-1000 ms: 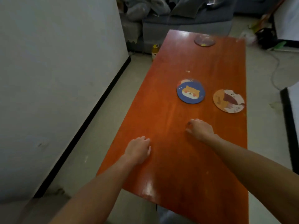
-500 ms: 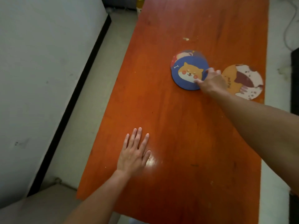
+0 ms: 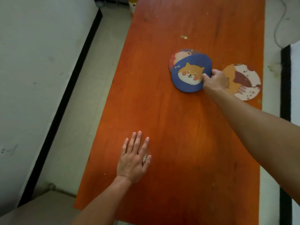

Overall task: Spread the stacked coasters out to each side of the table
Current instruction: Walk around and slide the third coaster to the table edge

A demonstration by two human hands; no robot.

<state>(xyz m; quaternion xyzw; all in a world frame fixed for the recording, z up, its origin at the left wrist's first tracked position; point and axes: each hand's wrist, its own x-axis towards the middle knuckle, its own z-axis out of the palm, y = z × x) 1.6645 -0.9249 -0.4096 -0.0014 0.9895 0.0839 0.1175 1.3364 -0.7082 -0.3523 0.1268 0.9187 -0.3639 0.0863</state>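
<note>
A round blue coaster with a dog face point(image 3: 189, 73) lies tilted on top of a red coaster point(image 3: 177, 56) that peeks out behind it, near the middle of the orange table point(image 3: 170, 127). My right hand point(image 3: 214, 80) pinches the blue coaster's right edge and lifts it slightly. An orange and white cat coaster point(image 3: 243, 82) lies flat by the table's right edge, partly under my right wrist. My left hand point(image 3: 134, 158) rests flat on the table near its left edge, fingers spread, holding nothing.
A white wall with a black baseboard point(image 3: 68, 101) runs along the left, with pale floor between it and the table. A yellow bottle point(image 3: 133, 4) stands on the floor at the table's far left. A black-edged mat point(image 3: 285, 88) lies right.
My right hand reached forward from the near table to the blue coaster and now grips its edge, raising it off the red one. My left hand flattened on the table. The view tilted down.
</note>
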